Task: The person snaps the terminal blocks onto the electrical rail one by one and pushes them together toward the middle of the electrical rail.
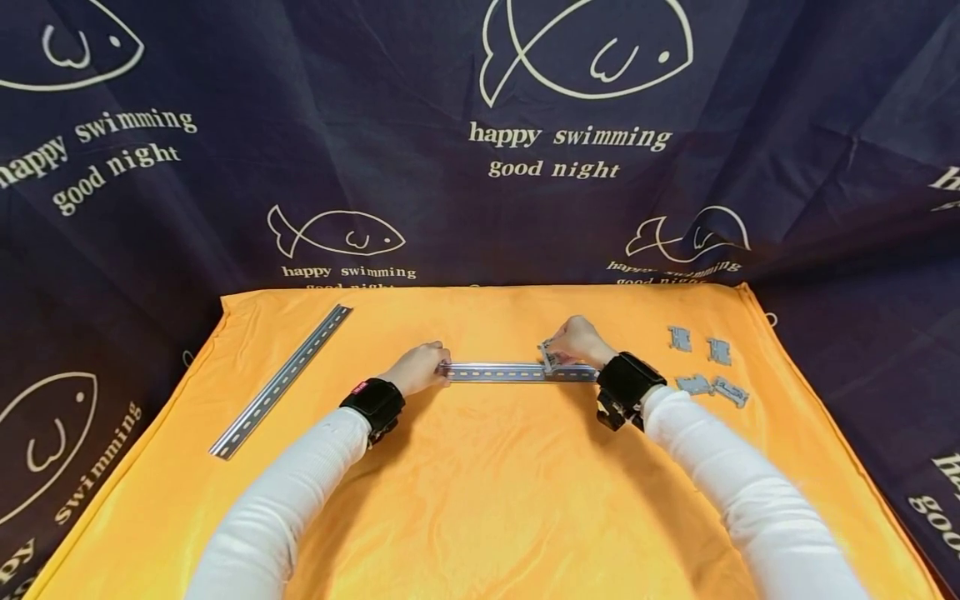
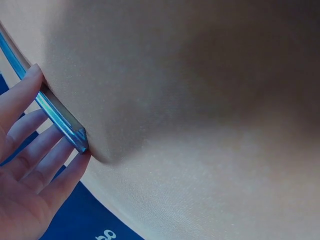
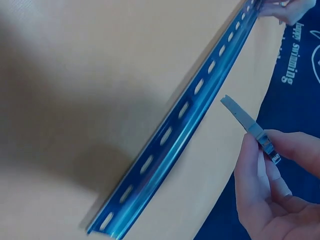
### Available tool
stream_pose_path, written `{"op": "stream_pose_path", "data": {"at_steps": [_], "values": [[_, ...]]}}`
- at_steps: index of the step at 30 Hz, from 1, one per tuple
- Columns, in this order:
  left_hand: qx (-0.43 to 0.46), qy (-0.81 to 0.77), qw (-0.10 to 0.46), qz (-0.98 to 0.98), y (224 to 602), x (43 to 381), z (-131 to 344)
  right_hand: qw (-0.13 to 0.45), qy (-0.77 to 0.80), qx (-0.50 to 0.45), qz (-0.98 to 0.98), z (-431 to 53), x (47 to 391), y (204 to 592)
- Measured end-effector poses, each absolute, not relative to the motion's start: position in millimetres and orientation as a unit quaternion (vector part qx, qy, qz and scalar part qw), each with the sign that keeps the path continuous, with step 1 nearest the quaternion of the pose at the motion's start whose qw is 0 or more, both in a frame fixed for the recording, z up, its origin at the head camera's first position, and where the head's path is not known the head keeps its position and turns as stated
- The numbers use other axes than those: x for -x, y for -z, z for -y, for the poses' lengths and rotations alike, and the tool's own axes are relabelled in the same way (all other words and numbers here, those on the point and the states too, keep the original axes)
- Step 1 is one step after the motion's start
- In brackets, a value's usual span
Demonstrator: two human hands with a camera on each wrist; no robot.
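A slotted metal DIN rail lies crosswise on the orange cloth. My left hand holds its left end, thumb on one long edge and fingertips on the other, as the left wrist view shows on the rail. Between thumb and fingers my right hand pinches a thin grey terminal block. In the right wrist view the block is tilted and appears beside the rail, near its far long edge. Whether the block touches the rail I cannot tell.
A second slotted rail lies slantwise at the left. Several more grey terminal blocks rest on the right, among them one block at the back and another block nearer. Dark printed fabric rises behind the table's back edge.
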State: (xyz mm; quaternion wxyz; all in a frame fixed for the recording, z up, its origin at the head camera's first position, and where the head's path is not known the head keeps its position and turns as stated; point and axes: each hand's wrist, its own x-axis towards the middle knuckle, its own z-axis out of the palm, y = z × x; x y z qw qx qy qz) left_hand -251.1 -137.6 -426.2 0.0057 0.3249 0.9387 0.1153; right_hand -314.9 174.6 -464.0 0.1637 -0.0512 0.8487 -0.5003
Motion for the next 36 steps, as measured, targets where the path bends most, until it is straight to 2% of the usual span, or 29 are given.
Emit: {"op": "stream_pose_path", "data": {"at_steps": [7,9,13,21,26,29,31,33,36], "values": [[-0.325,-0.108,0.011,-0.94,425.6,250.9,136.5,0.166,0.514,0.08,-0.838,-167.9,347.7,520.2],[-0.324,-0.106,0.014,-0.94,425.2,250.8,136.2,0.182,0.502,0.052,-0.844,-160.1,349.2,522.5],[-0.321,-0.107,0.016,-0.941,424.3,250.7,136.0,0.17,0.511,0.069,-0.84,-146.4,348.7,526.7],[-0.321,-0.111,0.017,-0.94,424.5,249.7,136.9,0.176,0.518,0.058,-0.835,-115.3,319.4,492.2],[-0.322,-0.118,0.013,-0.939,424.8,249.8,136.3,0.173,0.514,0.02,-0.84,-90.7,282.3,441.6],[-0.323,-0.12,0.012,-0.939,425.9,250.4,136.5,0.175,0.516,0.02,-0.838,-85.3,294.4,463.8],[-0.323,-0.12,0.012,-0.939,426.6,250.9,136.8,0.172,0.523,0.033,-0.834,-81.8,293.4,465.4],[-0.322,-0.12,0.014,-0.939,426.8,251.0,137.0,0.171,0.524,0.05,-0.833,-82.0,315.1,500.1],[-0.32,-0.119,0.017,-0.94,426.3,251.1,137.1,0.169,0.506,0.034,-0.845,-73.3,334.6,530.9]]}}
